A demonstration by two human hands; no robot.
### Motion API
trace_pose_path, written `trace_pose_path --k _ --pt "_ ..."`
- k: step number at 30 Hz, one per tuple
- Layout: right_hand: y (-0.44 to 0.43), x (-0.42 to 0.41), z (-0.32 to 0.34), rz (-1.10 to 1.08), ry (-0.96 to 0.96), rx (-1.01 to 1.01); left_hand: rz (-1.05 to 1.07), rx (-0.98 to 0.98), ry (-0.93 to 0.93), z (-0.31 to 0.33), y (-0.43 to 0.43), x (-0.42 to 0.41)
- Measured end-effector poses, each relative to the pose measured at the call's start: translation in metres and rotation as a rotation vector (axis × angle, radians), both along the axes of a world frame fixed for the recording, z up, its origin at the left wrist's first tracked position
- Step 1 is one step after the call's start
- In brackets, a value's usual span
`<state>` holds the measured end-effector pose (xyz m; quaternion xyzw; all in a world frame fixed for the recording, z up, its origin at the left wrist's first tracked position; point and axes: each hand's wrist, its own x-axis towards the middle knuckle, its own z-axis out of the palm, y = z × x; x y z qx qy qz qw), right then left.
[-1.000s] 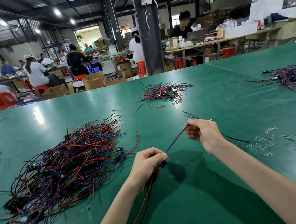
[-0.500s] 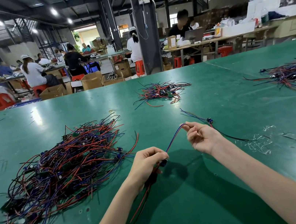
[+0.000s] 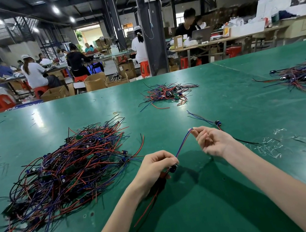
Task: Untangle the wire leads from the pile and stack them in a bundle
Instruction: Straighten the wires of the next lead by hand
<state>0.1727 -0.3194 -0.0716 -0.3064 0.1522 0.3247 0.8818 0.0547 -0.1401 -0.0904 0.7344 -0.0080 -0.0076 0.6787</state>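
Bench [image 3: 203,217]: smooth, glossy green mat, scuffed in places.
Pile [image 3: 66,168]: loose mound of thin red, blue and black insulated wires with small green boards, on the bench left of the hands.
Wire lead [image 3: 183,142]: slim blue-and-red pair, nearly straight, held above the bench. Its long axis slants from the left hand up and rightward.
Left hand [image 3: 156,167]: grip curled round the lead's lower end (red and dark strands trail from the fist).
Right hand [image 3: 211,141]: palm up, grip narrow — fingertips pinch the lead's upper end.
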Motion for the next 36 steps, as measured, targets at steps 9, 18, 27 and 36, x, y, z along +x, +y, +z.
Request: trace_pose_path --k 9,18,27,36 --pt "0.006 0.000 -0.015 -0.209 -0.891 -0.842 -0.057 -0.071 -0.027 -0.002 -0.005 -0.002" --pt "0.010 0.001 -0.032 -0.492 -1.474 -1.397 -0.041 -0.075 -0.013 0.001 -0.007 -0.005" --pt "0.008 0.000 -0.011 -0.053 -0.311 -0.226 -0.017 -0.061 0.031 0.003 -0.006 -0.004" --pt "0.016 -0.009 -0.013 -0.002 -0.512 -0.551 0.222 -0.117 -0.025 0.002 0.000 0.002"
